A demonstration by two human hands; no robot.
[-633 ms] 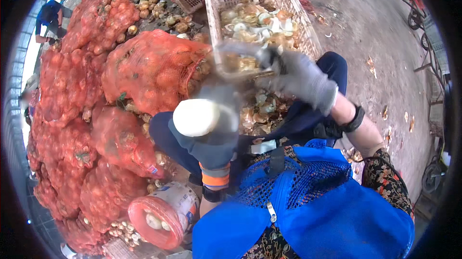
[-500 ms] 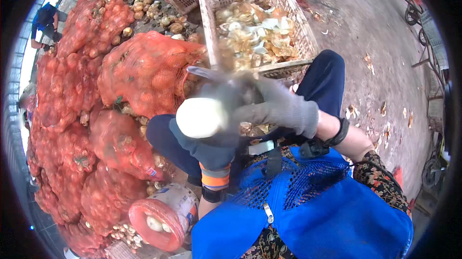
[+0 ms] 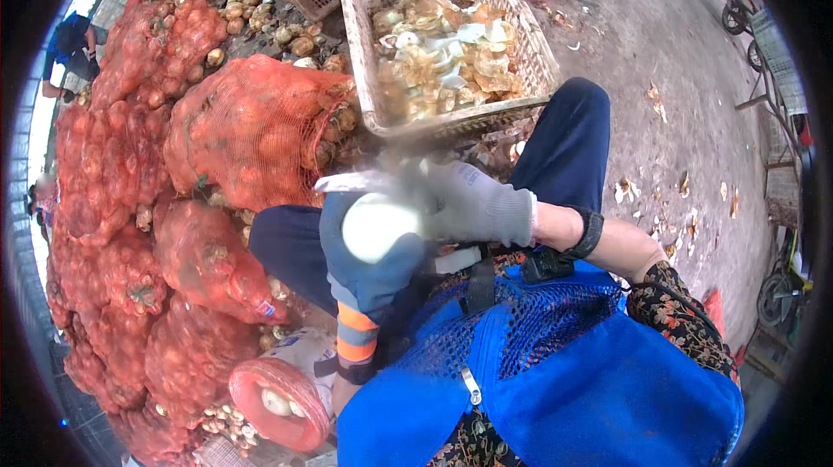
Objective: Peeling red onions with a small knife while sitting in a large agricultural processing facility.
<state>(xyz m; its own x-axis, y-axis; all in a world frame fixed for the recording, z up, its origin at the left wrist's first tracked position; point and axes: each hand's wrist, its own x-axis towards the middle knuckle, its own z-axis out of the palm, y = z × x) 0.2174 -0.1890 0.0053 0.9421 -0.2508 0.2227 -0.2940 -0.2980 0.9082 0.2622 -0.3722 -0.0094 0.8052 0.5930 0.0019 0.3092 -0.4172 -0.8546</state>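
Head view: from where I sit far away, the blue vest (image 3: 607,363) is closest to me. Past it is the left hand (image 3: 354,263), in a blue-grey glove. Its fingers look curled round a peeled onion (image 3: 382,226), which sits on top of the glove, above the lap and between the knees. The right hand (image 3: 464,204), in a grey glove, looks clenched round a knife (image 3: 349,182). Its fingers are blurry and I can't see the handle, so I go by the blade poking out.

I think the blade could nick the left fingers, because it is so close to them. The onion could pop out too, since it looks wet and round and a glove may slide on it. I can't tell if blade and onion touch.

The knife's long side runs across my view, almost flat, and its tip points left. The onion is like a ball, so I see no long way on it, and I can't tell where its root end faces.

Farther off, a bucket (image 3: 304,352) lies tipped at the left with pale onions in it. Ahead is a crate (image 3: 357,51) with onion skins (image 3: 468,51). Red mesh sacks (image 3: 252,137) fill the left, and a co-worker (image 3: 71,42) bends behind them.
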